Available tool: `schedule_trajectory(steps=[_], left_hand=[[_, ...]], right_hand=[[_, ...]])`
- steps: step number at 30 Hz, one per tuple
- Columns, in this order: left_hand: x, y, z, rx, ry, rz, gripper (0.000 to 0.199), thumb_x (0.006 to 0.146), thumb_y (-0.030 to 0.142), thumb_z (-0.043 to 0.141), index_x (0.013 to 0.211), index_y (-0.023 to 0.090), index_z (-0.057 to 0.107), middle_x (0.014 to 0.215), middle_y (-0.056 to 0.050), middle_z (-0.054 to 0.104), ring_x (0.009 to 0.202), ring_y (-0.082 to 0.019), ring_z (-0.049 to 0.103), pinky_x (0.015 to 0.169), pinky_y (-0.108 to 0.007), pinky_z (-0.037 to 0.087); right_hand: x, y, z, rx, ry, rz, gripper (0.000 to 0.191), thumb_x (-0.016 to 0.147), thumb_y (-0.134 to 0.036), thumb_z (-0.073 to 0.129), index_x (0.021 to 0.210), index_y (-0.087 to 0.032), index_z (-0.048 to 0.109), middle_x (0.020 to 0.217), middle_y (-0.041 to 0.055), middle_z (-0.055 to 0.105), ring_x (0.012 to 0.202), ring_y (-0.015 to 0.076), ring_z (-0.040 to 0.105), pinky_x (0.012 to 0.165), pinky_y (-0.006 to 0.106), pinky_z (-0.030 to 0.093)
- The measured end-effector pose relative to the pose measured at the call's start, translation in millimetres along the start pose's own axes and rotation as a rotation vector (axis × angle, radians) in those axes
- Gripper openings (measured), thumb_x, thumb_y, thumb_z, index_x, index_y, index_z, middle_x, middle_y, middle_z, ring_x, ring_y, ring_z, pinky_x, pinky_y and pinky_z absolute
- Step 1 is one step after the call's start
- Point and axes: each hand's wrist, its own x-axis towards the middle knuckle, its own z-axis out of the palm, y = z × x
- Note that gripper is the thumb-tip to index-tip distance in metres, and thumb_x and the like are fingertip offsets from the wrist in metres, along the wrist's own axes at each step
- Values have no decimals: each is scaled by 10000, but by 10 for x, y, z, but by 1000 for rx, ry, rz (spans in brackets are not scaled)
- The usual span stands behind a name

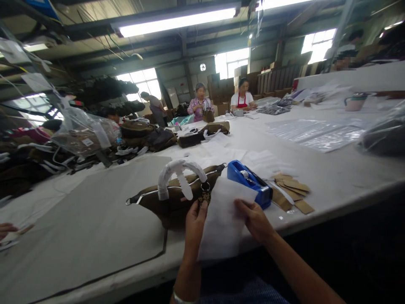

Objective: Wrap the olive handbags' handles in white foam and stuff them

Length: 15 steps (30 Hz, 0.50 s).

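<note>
A dark olive handbag (172, 211) stands on the table in front of me, its handle (182, 173) wrapped in white material. From a ring by the handle hangs a small patterned charm (205, 197), pinched by my left hand (195, 221). My right hand (255, 219) grips a white sheet of thin wrapping (226, 219) between thumb and fingers. The sheet's left edge lies close beside my left hand. Just behind the sheet sits a blue tape dispenser (248, 181).
Brown card pieces (292, 192) lie right of the dispenser. Clear plastic bags (319, 133) and a cup (356, 102) are farther right. More dark bags (148, 134) are piled at the back left. Co-workers (201, 105) stand across the table; another person's hand (8, 230) shows at far left.
</note>
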Motion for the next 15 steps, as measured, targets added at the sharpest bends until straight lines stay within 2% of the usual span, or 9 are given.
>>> schedule_trajectory(steps=[3,5,7,9,12,15], left_hand=[[-57,94,-40,-40,-1,-39,471,730,518,804,1002,140,731,902,-74,756,697,-156,680,584,-231,546],[-89,187,-90,3,-17,-49,475,725,529,814,961,128,719,757,-33,713,566,-111,608,459,-179,457],[-129,288,-122,91,-58,-52,484,740,556,800,914,112,713,660,-18,674,492,-93,555,390,-162,379],[-185,363,-114,146,-103,-50,498,772,584,763,904,108,710,682,-41,692,485,-98,559,369,-165,363],[-291,364,-43,154,-145,-44,495,798,584,741,952,115,713,813,-85,744,527,-114,612,401,-181,424],[-364,238,21,135,-141,-77,520,776,591,760,1012,129,709,898,-103,762,581,-150,670,448,-212,488]], right_hand=[[-49,-123,-241,-103,82,64,494,633,-459,934,1006,-165,796,866,71,787,654,173,715,562,242,573],[-87,-188,-359,-242,43,137,505,649,-461,925,1023,-148,794,875,85,788,653,164,721,547,216,558],[-111,-212,-382,-355,-45,211,506,667,-477,909,1015,-129,794,894,105,790,669,179,735,554,221,560],[-107,-190,-302,-402,-150,254,520,675,-503,893,1010,-118,791,925,122,791,701,204,748,574,246,571],[-46,-110,-70,-378,-279,223,535,732,-584,825,975,-109,784,898,124,788,710,213,742,604,276,572],[45,-37,134,-325,-303,158,514,833,-636,710,922,-134,775,837,83,776,672,180,705,592,259,533]])
